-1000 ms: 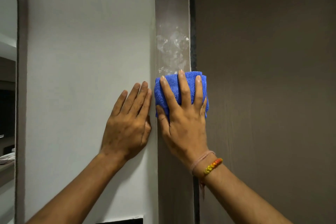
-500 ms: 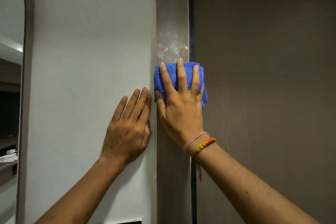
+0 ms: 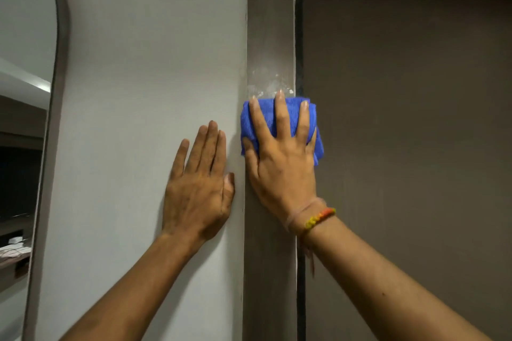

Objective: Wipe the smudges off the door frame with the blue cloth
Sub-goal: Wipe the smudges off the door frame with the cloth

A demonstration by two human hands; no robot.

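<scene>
Setting: a pale grey wall met a brown vertical door frame, with a brown door on the frame's far side and a narrow dark gap between frame and door.
Far left: a curved grey edge bordered an opening onto a dim room; the small items there were too blurred to make out.
Writing: no brand, label or lettering could be read on any surface.
Smudges: whitish, patchy marks lay on the frame face just above the cloth.
Blue cloth: folded into a thick pad, it lay flat against the door frame, its right edge reaching over the gap toward the door.
Right hand: it lay spread on the cloth, fingers fanned and pointing up, palm pressing the pad to the frame.
Bracelet: orange and yellow beads, with a pale thread band beside them, circled the right wrist.
Left hand: it rested flat on the wall just beside the frame, fingers close together and pointing up, holding nothing.
</scene>
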